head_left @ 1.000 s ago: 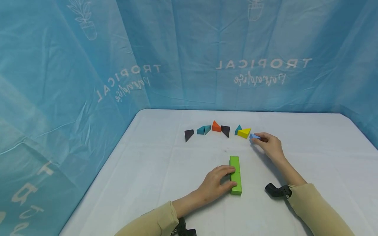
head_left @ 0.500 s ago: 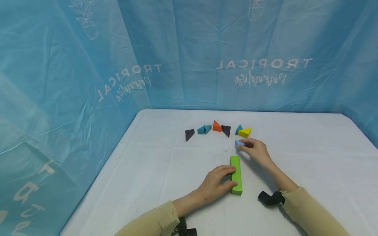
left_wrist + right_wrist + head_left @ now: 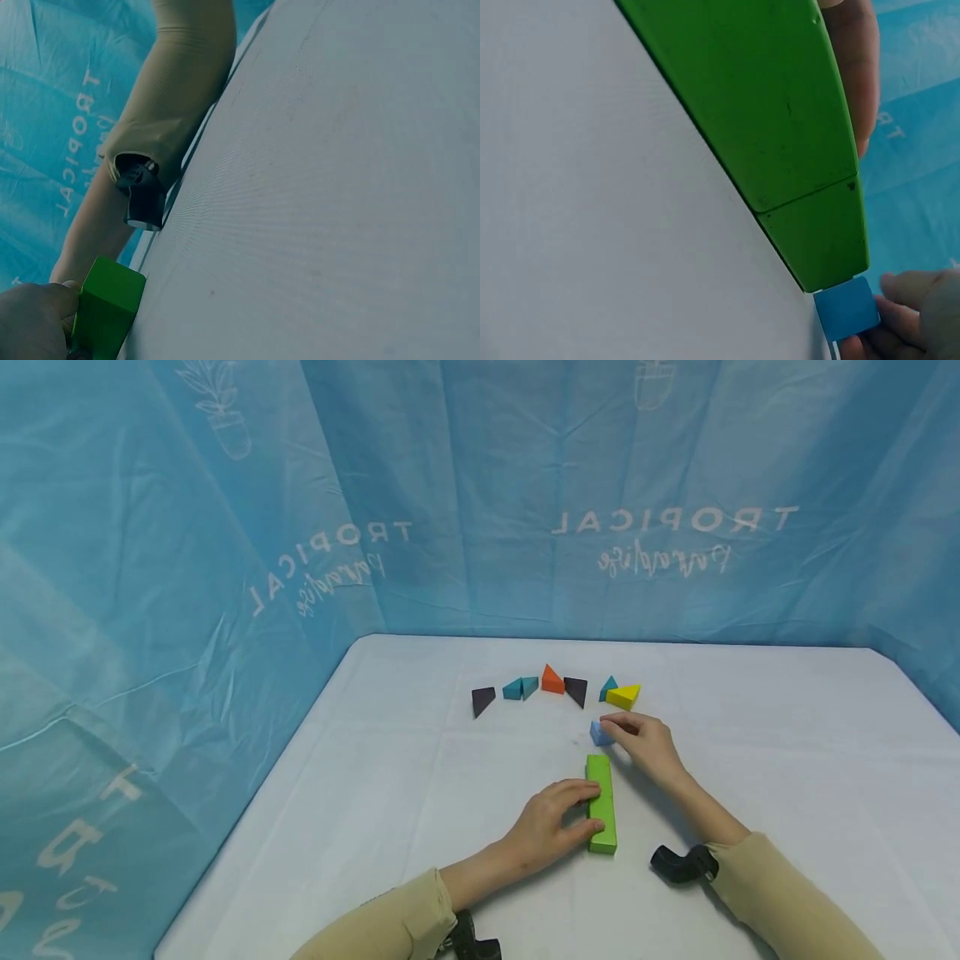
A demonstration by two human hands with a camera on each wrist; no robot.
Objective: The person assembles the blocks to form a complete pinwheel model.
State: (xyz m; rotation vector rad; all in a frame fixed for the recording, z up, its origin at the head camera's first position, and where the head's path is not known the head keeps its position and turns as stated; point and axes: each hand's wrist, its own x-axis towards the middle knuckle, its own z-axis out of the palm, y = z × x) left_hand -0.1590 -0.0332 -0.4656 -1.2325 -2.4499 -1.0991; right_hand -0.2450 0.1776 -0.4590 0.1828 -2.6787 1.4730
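In the head view, your right hand (image 3: 647, 748) pinches the blue block (image 3: 599, 734) just off the far end of the two green blocks (image 3: 606, 810), laid end to end on the table (image 3: 420, 810); your left hand (image 3: 551, 827) has thumb and fingers spread, their tips resting against the green. You seem to be lining the blue up with that end, so the next move likely calls for squaring it without nudging the green. The left wrist view adds a green end face but hides the blue block. The right wrist view shows the blue block's squarish face right by the green; you cannot tell whether they touch.
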